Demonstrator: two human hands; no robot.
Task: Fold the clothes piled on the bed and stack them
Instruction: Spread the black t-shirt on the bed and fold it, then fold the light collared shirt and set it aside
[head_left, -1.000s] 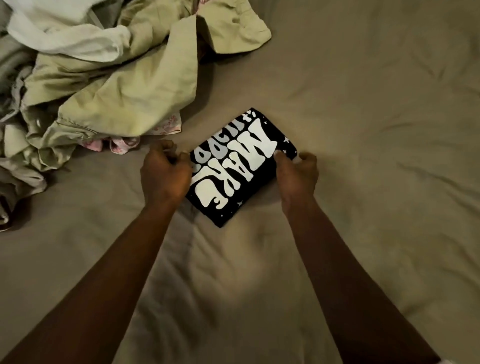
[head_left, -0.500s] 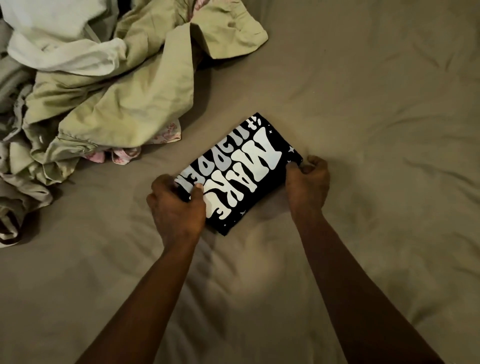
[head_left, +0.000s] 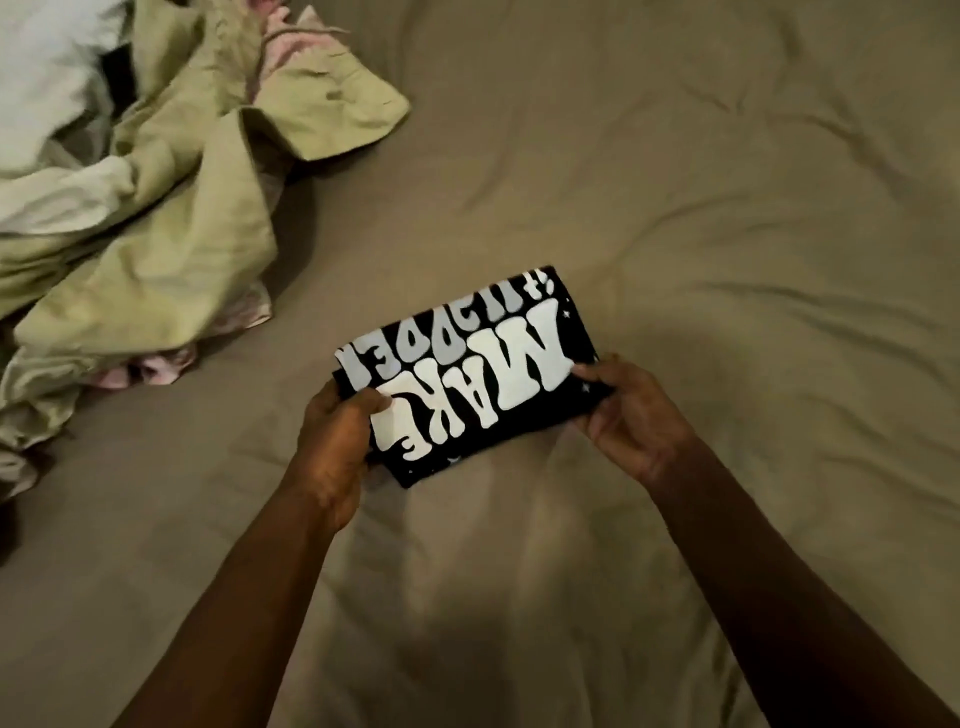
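Mid-frame, the shirt (head_left: 467, 379) is pinched by the left hand (head_left: 332, 447) and right hand (head_left: 634, 415); folds may be undone by sagging.

Body in view: two arms only. Left hand (head_left: 332, 447) and right hand (head_left: 636, 421) are bare skin, as are both wrists. Left forearm (head_left: 223, 613) and right forearm (head_left: 769, 566) are uncovered from wrist to the bottom frame edge; whatever sleeve is worn ends out of shot. Light is dim, so nails and fine skin detail can't be made out.
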